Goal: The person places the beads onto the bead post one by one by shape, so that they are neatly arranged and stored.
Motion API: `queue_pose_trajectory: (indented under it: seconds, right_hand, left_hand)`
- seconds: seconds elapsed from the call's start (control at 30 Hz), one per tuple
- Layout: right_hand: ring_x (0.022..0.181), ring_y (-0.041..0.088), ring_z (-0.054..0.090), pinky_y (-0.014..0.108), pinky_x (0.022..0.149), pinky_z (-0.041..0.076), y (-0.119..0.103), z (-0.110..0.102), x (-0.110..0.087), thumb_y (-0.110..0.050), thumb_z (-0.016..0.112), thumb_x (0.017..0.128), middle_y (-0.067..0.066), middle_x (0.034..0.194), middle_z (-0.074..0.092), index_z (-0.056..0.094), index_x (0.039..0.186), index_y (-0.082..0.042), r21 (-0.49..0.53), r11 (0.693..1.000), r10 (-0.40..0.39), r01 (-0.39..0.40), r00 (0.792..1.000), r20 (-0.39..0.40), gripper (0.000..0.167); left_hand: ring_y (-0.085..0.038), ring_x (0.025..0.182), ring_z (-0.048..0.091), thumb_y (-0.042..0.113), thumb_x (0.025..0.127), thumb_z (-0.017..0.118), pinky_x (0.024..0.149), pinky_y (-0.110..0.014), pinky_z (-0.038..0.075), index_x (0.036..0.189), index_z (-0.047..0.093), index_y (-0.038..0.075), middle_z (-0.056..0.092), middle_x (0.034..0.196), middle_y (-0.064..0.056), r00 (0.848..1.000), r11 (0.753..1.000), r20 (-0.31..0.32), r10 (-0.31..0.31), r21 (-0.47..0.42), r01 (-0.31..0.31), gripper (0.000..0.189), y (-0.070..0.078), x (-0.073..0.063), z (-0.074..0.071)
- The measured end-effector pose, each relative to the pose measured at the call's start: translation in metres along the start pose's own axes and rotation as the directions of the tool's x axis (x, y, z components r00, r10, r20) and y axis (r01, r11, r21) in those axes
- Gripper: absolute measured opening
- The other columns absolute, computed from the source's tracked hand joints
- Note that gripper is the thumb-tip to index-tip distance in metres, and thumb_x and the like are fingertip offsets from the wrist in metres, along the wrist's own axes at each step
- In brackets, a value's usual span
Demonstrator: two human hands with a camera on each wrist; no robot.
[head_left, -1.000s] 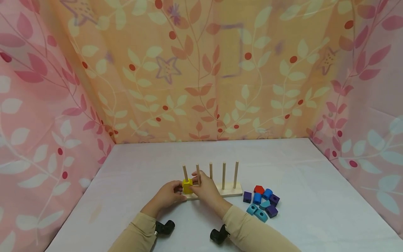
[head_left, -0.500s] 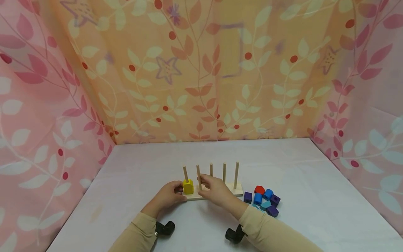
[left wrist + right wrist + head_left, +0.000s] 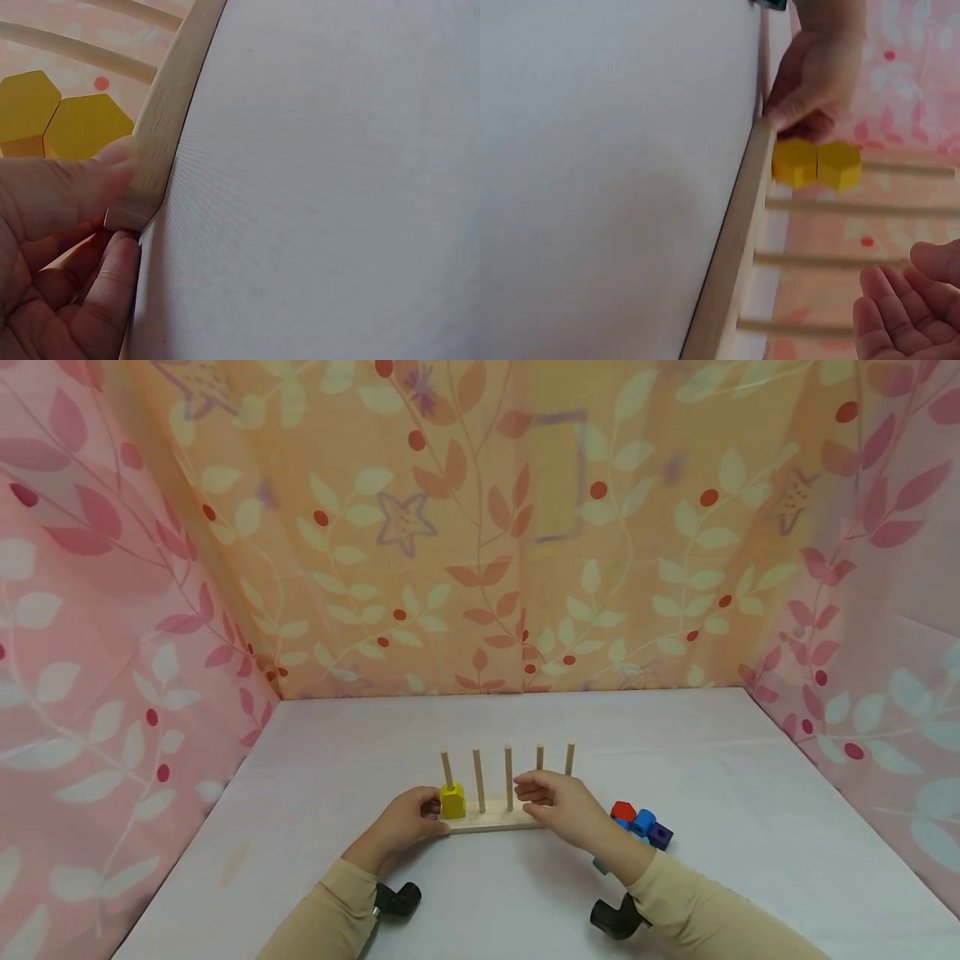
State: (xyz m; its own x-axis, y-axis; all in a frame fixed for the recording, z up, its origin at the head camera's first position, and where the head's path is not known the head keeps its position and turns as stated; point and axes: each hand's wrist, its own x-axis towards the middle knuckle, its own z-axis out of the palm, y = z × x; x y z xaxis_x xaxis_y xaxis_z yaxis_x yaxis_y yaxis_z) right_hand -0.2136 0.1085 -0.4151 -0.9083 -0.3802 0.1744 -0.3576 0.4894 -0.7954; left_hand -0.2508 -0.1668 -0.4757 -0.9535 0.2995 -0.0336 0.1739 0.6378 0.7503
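A white worktop (image 3: 480, 902) spreads across the lower part of the scene, its surface faintly creased, with a pale tan mark (image 3: 234, 864) on the left and soft shadows beneath the arms. Patterned fabric encloses it on three sides: a yellow-orange far wall (image 3: 480, 527) with pale and orange leaves, red dots and purple star outlines, a pink left wall (image 3: 82, 585) with white and deeper pink leaves, and a similar pink right wall (image 3: 900, 610). A peg board (image 3: 487, 817) lies in the near half of the worktop, its pale wooden base running left to right and carrying five upright pegs in a row. Two yellow blocks (image 3: 452, 802) with hexagonal ends sit stacked on the leftmost peg. The hands are well apart from each other. The left hand (image 3: 405, 818) pinches the left end of the base between thumb and fingers, beside the yellow blocks. The right hand (image 3: 562, 806) is relaxed, fingers loosely bent, in front of the right part of the board. To the right of the board lies a cluster of red, blue, purple and teal blocks (image 3: 642, 822), partly hidden by the right forearm. Both arms wear beige sleeves (image 3: 322, 914), and a black fitting (image 3: 397, 900) shows at each wrist.
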Motion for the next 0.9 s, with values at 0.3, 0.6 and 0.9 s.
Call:
queue_pose_trajectory:
  seconds: [0.3,0.6,0.9]
  right_hand:
    - [0.086,0.016,0.063,0.026,0.072,0.051,0.031,-0.051,-0.016,-0.008,0.064,0.084,0.008,0.097,0.066,0.065,0.103,-0.007,-0.079,0.994,0.073,-0.078,0.995,-0.067,0.019]
    - [0.086,0.021,0.062,0.033,0.073,0.052,0.060,-0.087,-0.023,-0.012,0.067,0.082,0.011,0.097,0.066,0.064,0.103,-0.003,-0.130,0.962,0.232,-0.239,0.970,-0.068,0.023]
    - [0.087,0.021,0.060,0.036,0.076,0.052,0.083,-0.097,-0.033,-0.015,0.070,0.080,0.008,0.096,0.065,0.063,0.103,-0.003,-0.164,0.924,0.349,-0.344,0.937,-0.002,0.027]
  left_hand:
    - [-0.016,0.091,0.053,0.017,0.071,0.078,0.084,-0.039,0.043,0.110,0.060,0.010,0.057,0.097,0.001,1.000,1.000,0.000,-0.016,-0.007,0.016,0.043,-0.001,0.003,0.001]
    - [-0.015,0.084,0.049,0.015,0.072,0.077,0.077,-0.033,0.041,0.105,0.060,0.009,0.054,0.089,0.002,1.000,1.000,0.001,0.019,0.018,-0.019,0.038,0.001,0.005,0.001]
    - [-0.015,0.085,0.050,0.014,0.071,0.077,0.079,-0.035,0.041,0.106,0.060,0.009,0.055,0.090,0.001,1.000,1.000,-0.004,0.002,0.014,-0.002,0.039,0.001,0.005,0.002]
